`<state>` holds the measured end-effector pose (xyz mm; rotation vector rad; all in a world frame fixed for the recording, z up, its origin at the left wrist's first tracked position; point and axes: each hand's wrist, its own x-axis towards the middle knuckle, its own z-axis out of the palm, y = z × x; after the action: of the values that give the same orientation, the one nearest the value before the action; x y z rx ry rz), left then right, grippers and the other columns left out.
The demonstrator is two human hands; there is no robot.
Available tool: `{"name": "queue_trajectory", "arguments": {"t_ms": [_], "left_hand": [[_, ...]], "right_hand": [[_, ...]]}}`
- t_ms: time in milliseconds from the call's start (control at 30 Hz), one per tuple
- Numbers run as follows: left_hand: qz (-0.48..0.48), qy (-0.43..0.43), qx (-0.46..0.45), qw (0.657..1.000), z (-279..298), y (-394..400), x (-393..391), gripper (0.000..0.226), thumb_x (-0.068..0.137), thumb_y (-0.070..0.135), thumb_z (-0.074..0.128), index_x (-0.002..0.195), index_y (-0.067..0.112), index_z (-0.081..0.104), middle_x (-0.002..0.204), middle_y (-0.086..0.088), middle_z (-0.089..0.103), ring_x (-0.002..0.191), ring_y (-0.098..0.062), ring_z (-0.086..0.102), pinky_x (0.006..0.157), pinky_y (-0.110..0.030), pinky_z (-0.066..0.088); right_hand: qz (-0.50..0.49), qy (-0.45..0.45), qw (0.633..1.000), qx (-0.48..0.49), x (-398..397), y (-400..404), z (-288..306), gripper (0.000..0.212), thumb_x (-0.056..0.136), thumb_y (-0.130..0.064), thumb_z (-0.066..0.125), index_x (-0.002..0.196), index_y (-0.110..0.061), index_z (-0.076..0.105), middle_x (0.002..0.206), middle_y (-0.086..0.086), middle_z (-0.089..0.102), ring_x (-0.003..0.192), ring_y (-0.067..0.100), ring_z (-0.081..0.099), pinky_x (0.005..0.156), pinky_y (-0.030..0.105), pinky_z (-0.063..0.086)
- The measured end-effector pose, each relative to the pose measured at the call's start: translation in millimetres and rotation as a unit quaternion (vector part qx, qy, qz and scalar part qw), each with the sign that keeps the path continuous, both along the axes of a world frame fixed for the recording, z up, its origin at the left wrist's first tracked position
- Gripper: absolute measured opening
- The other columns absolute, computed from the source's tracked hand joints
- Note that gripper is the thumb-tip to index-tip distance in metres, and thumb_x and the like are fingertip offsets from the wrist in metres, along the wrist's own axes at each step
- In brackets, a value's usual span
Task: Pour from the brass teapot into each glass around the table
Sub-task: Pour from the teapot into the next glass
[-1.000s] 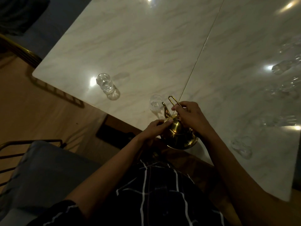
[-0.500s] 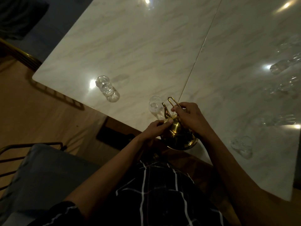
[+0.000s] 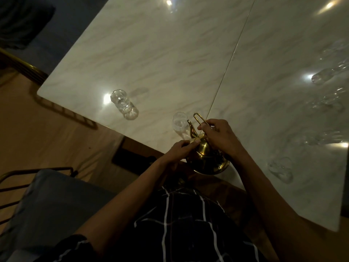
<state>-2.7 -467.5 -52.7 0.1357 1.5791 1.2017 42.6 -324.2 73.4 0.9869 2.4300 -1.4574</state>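
Note:
The brass teapot (image 3: 205, 157) hangs tilted at the near edge of the marble table (image 3: 170, 53), its spout (image 3: 191, 127) over the rim of a clear glass (image 3: 179, 122). My right hand (image 3: 219, 137) grips the teapot's thin wire handle from above. My left hand (image 3: 179, 148) presses its thumb on the lid and side of the teapot. A second clear glass (image 3: 120, 100) stands to the left, near the table's corner. Another glass (image 3: 279, 169) sits at the near edge to the right.
Several more glasses (image 3: 324, 78) stand blurred along the right side of the table. A grey cushioned chair (image 3: 47, 201) with a metal frame is at my lower left. A brass rail (image 3: 24, 69) runs past the table's left corner. A dark floor box (image 3: 132, 157) lies under the edge.
The teapot and both hands hold nearly the same pose; the view has shifted only slightly.

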Motion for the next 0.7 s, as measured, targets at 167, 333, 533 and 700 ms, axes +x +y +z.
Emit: {"name": "queue_trajectory", "arguments": {"t_ms": [167,333,533,700], "left_hand": [[-0.009,0.004,-0.004,1.000,1.3,0.6,-0.3,0.054,0.102,0.053,0.055,0.129,0.008,0.066,0.110,0.002,0.069,0.094,-0.006,0.067,0.077,-0.022,0.052],[-0.014,0.018,-0.005,1.000,-0.8,-0.6,-0.6,0.055,0.102,0.054,0.055,0.127,0.007,0.068,0.114,-0.003,0.071,0.094,-0.010,0.068,0.081,-0.024,0.054],[-0.019,0.019,-0.005,1.000,3.4,-2.7,-2.1,0.054,0.104,0.051,0.053,0.131,0.006,0.065,0.107,0.004,0.069,0.092,-0.005,0.066,0.075,-0.020,0.052],[-0.015,0.015,0.000,1.000,0.4,-4.5,-1.5,0.057,0.102,0.054,0.055,0.133,0.007,0.066,0.118,-0.002,0.070,0.097,-0.007,0.069,0.075,-0.020,0.052]], "right_hand": [[-0.003,0.001,1.000,-0.006,0.0,-0.9,1.5,0.021,0.095,-0.027,0.056,0.093,-0.021,0.076,0.077,-0.010,0.067,0.083,0.011,0.065,0.074,0.032,0.050],[-0.006,-0.002,1.000,-0.005,0.5,-2.2,1.6,0.020,0.095,-0.028,0.056,0.092,-0.022,0.076,0.078,-0.010,0.067,0.082,0.008,0.064,0.073,0.031,0.050],[-0.005,-0.003,1.000,-0.005,-0.4,-3.3,0.7,0.019,0.095,-0.028,0.057,0.091,-0.023,0.075,0.084,-0.006,0.070,0.087,0.011,0.066,0.076,0.034,0.053],[0.002,-0.005,1.000,0.001,-0.1,-4.0,-1.1,0.019,0.095,-0.029,0.056,0.093,-0.024,0.074,0.093,-0.003,0.072,0.096,0.017,0.068,0.083,0.039,0.056]]}}
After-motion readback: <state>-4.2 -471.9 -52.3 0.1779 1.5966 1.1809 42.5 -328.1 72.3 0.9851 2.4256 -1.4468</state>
